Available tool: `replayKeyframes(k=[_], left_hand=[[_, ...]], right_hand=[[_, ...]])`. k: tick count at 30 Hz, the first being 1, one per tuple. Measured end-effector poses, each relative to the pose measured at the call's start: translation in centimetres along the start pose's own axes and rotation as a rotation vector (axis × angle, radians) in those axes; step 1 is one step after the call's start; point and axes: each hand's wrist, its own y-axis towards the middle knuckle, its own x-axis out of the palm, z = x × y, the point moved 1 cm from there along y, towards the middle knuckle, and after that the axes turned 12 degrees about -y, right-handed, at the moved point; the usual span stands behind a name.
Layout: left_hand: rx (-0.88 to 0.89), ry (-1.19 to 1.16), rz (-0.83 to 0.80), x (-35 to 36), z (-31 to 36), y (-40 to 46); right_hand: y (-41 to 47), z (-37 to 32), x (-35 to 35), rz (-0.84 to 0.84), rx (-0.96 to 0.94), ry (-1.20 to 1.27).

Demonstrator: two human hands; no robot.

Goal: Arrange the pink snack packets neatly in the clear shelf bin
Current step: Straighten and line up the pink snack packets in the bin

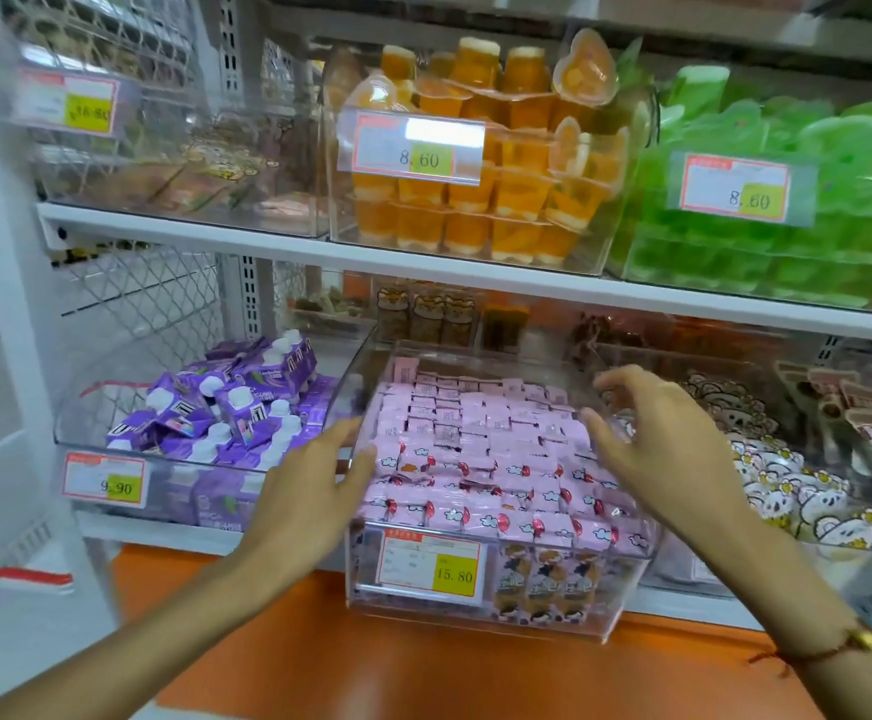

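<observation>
The pink snack packets (480, 449) lie in tidy rows filling the clear shelf bin (626, 589) on the lower shelf, at the middle of the view. My left hand (314, 485) is at the bin's left wall, fingers straight, its fingertips touching the leftmost packets. My right hand (657, 444) hovers over the bin's right side with fingers spread and loosely bent, holding nothing.
A bin of purple pouches (226, 407) stands to the left, a bin of white cartoon packets (797, 491) to the right. Above are orange jelly cups (480, 163) and green packs (787, 200). An orange ledge (371, 657) runs below the shelf.
</observation>
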Motion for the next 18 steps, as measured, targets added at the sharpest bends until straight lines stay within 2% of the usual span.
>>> replayKeyframes(k=[1,3,6,9,11,14,18], left_hand=[[-0.014,-0.030,-0.014,0.0,0.0,0.0],[-0.044,-0.096,-0.047,-0.1,-0.1,0.0],[-0.068,-0.230,-0.094,-0.4,-0.6,0.1],[-0.075,-0.391,-0.147,-0.8,-0.9,0.1],[-0.071,-0.396,-0.160,-1.0,-1.1,0.1],[-0.062,-0.389,-0.125,-1.1,-1.4,0.2],[-0.062,-0.416,-0.102,-1.0,-1.5,0.5]], right_hand=[[1.0,-1.9,0.3,-0.018,-0.086,0.045],[2.9,-6.2,2.1,-0.212,-0.221,0.161],[4.9,-10.9,6.1,-0.490,-0.242,0.260],[5.1,-11.5,8.3,-0.570,-0.167,0.355],[4.7,-10.9,8.7,-0.617,-0.119,0.454],[4.6,-10.5,8.7,-0.644,-0.151,0.497],[5.9,-11.2,8.3,-0.702,-0.266,0.418]])
